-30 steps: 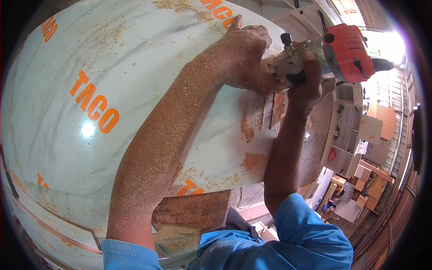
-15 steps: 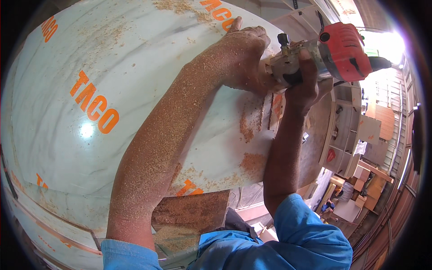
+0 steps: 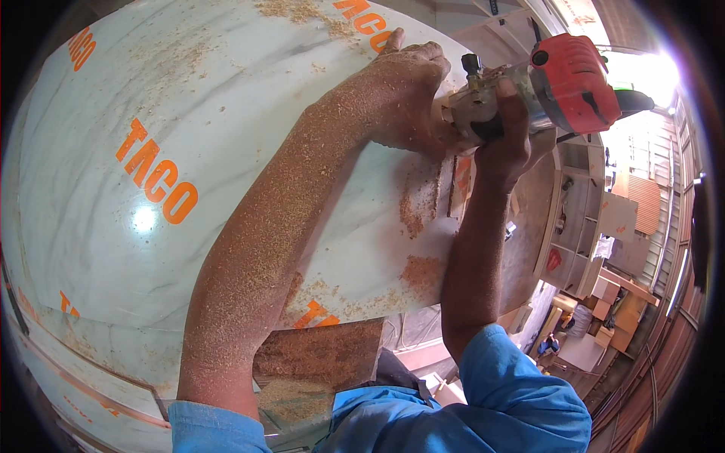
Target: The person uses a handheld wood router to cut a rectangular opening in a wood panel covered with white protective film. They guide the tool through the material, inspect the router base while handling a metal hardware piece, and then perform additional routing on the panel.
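A handheld trim router (image 3: 570, 83) with a red motor housing and a metal body lies sideways at the edge of a white marble-patterned panel (image 3: 264, 83) with orange lettering. My right hand (image 3: 510, 143) is wrapped round its metal body, the thumb pointing up along it. My left hand (image 3: 408, 94) lies on the panel beside the router's base, one digit sticking out and the others curled at the edge. What those curled fingers grip is hidden. Sawdust coats my left forearm (image 3: 257, 234). The router's bit is out of sight.
Sawdust (image 3: 291, 9) is scattered over the panel. Beneath its near edge lies a brown board (image 3: 321, 355) with dust on it. White open cabinet frames (image 3: 578, 204) stand to the right, with stacked wood pieces (image 3: 627, 317) farther off.
The router and my right hand have shifted very slightly to the left and up along the panel's edge. My left hand keeps nearly the same place and pose.
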A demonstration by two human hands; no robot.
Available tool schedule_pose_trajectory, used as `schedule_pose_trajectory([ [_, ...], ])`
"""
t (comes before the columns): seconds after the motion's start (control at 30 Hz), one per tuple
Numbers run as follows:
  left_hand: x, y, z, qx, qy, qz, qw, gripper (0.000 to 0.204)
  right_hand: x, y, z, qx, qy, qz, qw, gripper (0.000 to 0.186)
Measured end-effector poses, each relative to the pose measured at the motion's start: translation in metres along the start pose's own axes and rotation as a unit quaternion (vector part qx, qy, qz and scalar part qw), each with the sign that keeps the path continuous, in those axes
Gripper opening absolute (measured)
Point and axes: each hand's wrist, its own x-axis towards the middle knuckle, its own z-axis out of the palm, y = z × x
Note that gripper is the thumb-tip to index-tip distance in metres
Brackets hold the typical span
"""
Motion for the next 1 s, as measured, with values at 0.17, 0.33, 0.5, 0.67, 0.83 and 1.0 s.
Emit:
schedule_pose_trajectory([
  [0.17,0.002,0.004,-0.003,-0.011,-0.030,-0.014,0.999,0.084,-0.001,0.001,-0.002,-0.009,-0.002,0.029,1.000,0.048],
  [0.33,0.001,0.001,-0.002,0.007,-0.024,-0.014,1.000,0.083,0.000,-0.002,0.000,-0.018,-0.002,0.006,1.000,0.046],
  [0.5,0.001,-0.001,0.000,-0.001,-0.008,0.000,1.000,0.082,-0.003,-0.012,0.011,-0.021,0.007,0.002,1.000,0.039],
  [0.67,0.003,0.002,-0.005,0.003,-0.030,-0.012,0.999,0.084,-0.002,-0.008,0.009,-0.028,-0.001,-0.012,1.000,0.034],
  [0.83,0.001,0.006,-0.009,-0.001,-0.039,-0.015,0.999,0.085,-0.004,-0.009,0.007,-0.033,-0.005,0.013,0.999,0.046],
  [1.0,0.000,0.003,-0.008,0.001,-0.025,0.000,1.000,0.085,-0.004,-0.008,0.010,-0.020,0.007,-0.001,1.000,0.042],
])
